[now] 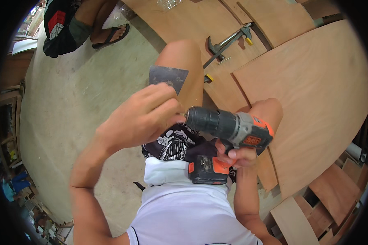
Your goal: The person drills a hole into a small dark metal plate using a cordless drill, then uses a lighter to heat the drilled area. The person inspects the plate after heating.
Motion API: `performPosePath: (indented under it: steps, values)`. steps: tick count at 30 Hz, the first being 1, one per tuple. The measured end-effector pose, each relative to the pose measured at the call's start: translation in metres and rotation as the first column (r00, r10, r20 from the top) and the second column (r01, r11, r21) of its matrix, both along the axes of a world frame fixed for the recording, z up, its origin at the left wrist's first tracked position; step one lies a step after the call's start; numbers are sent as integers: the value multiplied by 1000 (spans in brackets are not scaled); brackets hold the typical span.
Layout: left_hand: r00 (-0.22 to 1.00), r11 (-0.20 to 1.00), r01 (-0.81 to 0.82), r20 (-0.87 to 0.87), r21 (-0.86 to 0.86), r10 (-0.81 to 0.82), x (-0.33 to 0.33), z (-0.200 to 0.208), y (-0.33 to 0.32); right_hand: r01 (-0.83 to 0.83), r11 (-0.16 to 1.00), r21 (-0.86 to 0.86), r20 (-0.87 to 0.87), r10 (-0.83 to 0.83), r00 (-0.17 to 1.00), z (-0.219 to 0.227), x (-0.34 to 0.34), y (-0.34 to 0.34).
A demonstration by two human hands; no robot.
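My right hand [238, 156] is wrapped round the handle of a black and orange cordless drill [233, 126], held sideways over my lap with its chuck pointing left. Its battery pack [208, 169] hangs by my waist. At the front of the chuck, my left hand [145, 116] has its fingers closed round a thin drill bit [185, 115], of which only a sliver shows. Just beyond the left knuckles, a dark grey piece of sandpaper [168, 75] lies against my bent knee; whether the hand touches it is hard to tell.
A claw hammer [214, 50] and a bar clamp [229, 44] lie on plywood ahead. A large curved plywood panel [315, 98] spreads to the right, with wood offcuts [335, 192] below it. Another person's sandalled foot [112, 36] rests on the concrete floor [73, 94] at the upper left.
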State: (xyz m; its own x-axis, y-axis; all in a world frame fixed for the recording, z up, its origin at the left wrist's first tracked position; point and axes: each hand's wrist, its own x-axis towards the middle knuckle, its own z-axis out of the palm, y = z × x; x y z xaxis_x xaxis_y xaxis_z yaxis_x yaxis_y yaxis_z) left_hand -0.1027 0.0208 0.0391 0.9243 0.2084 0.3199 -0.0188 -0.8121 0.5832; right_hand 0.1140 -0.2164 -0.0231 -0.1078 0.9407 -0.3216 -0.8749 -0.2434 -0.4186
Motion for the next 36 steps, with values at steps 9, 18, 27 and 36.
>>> performPosePath:
  steps: [9,18,27,36]
  values:
    - [918,880,198,-232,-432,-321,-22,20,3,81,995,-63,217,-66,974,8,-14,-20]
    - [868,677,15,-326,-736,-373,-28,40,1,75,995,69,303,-93,948,13,-15,-16]
    - [927,461,-232,-338,-857,-161,-23,38,-19,101,994,29,240,-105,965,14,-9,-13]
    - [684,397,-223,148,-890,714,-53,32,38,142,988,64,23,-143,989,-17,0,-42]
